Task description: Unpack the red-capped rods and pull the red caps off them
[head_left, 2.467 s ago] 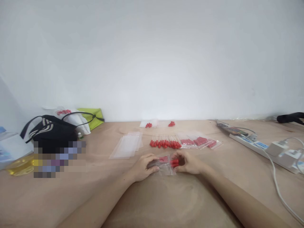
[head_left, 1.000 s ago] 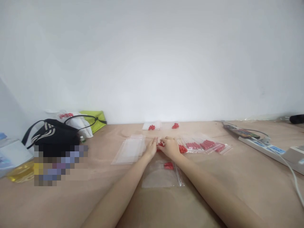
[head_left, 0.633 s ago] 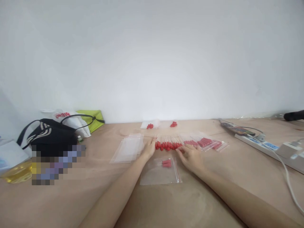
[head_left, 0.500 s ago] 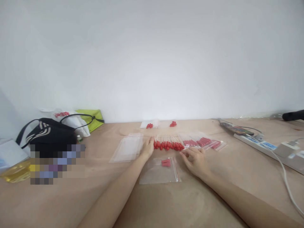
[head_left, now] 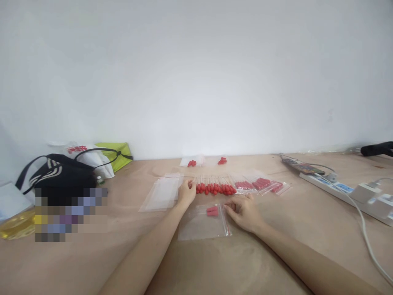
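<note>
A row of red-tipped sticks lies across the middle of the table, tips toward me and pale thin shafts pointing away. My left hand is at the row's left end, fingers drawn together; whatever they may hold is hidden. In front of the row lies a clear zip bag with two pinkish-red pieces in it or on it. At the bag's upper right corner, by the zip edge, my right hand pinches with thumb and forefinger.
Filled clear bags with red-tipped sticks lie to the right, flat plastic bags to the left. Small red clusters are near the wall. A power strip, phone and white cable flank the right; a black bag the left.
My right hand has moved left and slightly toward me, from the right end of the row to the zip bag's corner. My left hand has shifted slightly, its fingers more curled.
</note>
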Tool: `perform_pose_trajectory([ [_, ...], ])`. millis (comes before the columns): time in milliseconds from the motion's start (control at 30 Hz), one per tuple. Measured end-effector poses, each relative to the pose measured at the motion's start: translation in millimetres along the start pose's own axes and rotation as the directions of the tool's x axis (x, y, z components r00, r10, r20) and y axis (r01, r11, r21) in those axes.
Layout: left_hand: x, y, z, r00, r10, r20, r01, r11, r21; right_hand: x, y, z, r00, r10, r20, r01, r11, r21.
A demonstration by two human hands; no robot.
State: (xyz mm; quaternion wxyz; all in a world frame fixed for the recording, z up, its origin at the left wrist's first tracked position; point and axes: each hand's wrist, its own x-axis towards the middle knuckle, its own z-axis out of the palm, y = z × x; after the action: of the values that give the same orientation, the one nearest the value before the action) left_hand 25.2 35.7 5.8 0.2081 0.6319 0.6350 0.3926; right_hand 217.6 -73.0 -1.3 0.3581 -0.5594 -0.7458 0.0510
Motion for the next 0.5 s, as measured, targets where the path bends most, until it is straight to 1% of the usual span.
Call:
perform_pose_trajectory([
  [167, 0, 1, -1.3, 1.000, 0.002, 0.002, -0.002, 1.000, 0.015, 1, -1, 0, 0.996, 0.001, 0.086, -0.003, 1.000, 0.025],
  [333, 3, 3, -4.8, 0.999, 0.032, 0.000, -0.032, 0.998, 0.056, 1, 0, -1, 0.995, 0.008, 0.104, -0.013, 0.999, 0.046],
  [400, -5, 6, -11.9, 0.997, 0.073, -0.010, -0.072, 0.995, 0.073, 1, 0, -2, 0.993, 0.026, 0.115, -0.033, 0.998, 0.059],
  [433, -11, 7, -17.3, 0.993, 0.115, -0.004, -0.114, 0.990, 0.079, 1, -1, -3, 0.991, 0.034, 0.127, -0.043, 0.997, 0.067],
  [500, -30, 9, -30.7, 0.968, 0.242, 0.063, -0.247, 0.966, 0.077, 0, -1, -4, 0.988, 0.040, 0.152, -0.053, 0.995, 0.082],
])
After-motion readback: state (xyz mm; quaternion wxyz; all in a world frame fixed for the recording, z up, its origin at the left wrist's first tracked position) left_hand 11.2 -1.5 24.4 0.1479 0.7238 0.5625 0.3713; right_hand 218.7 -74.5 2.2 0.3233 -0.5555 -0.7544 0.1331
